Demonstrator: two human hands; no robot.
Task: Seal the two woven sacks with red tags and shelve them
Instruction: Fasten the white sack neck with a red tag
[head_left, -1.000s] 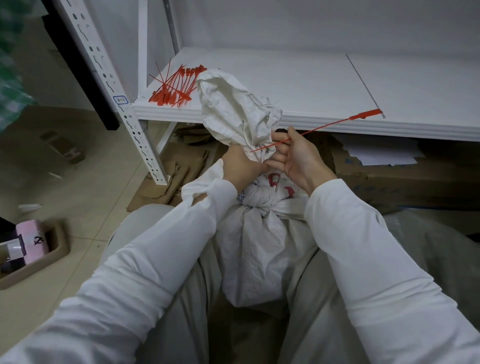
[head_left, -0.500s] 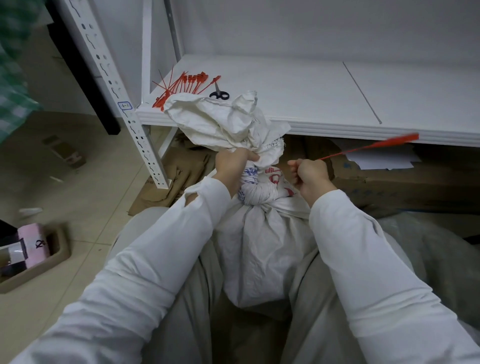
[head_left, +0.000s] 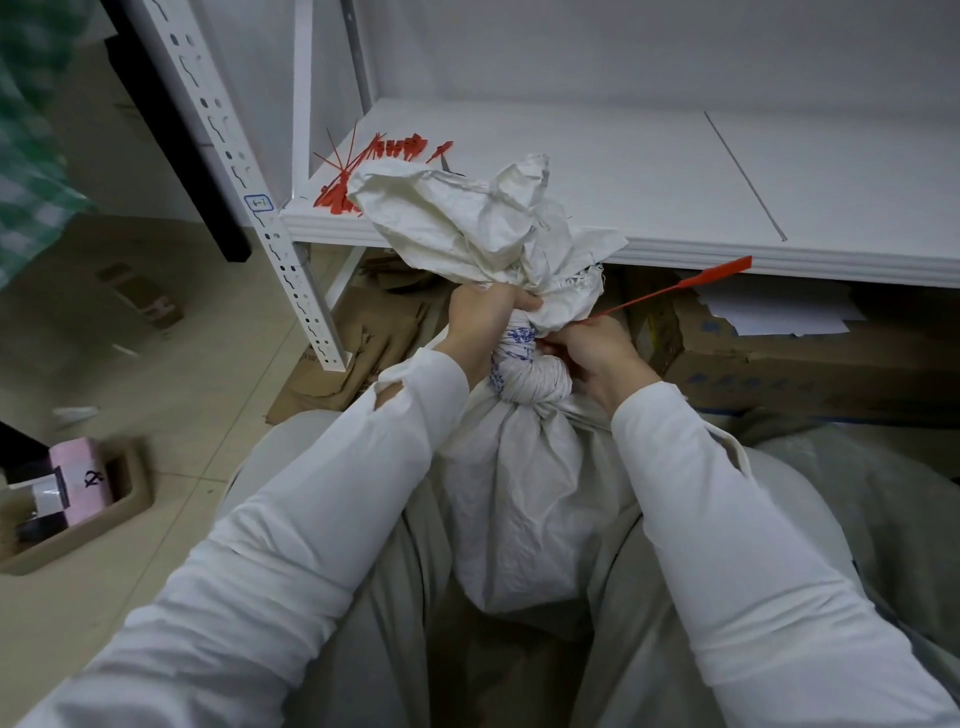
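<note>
At sack (head_left: 519, 493) neck | red tag (head_left: 675, 286) slants up-right | right hand (head_left: 597, 353) pinching

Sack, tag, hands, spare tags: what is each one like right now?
sack, neck twisted shut, held upright, not shelved.
tag, at the sack's neck, tail sticking out right; locked or not, cannot tell.
left hand, grips the bunched neck.
right hand, pinches the tag.
spare tags, loose pile on the shelf.

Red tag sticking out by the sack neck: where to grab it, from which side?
Likely the thin strap of the red tag close to the sack neck, from the right: it juts up-right, free, and the right hand pinches it there.
</note>
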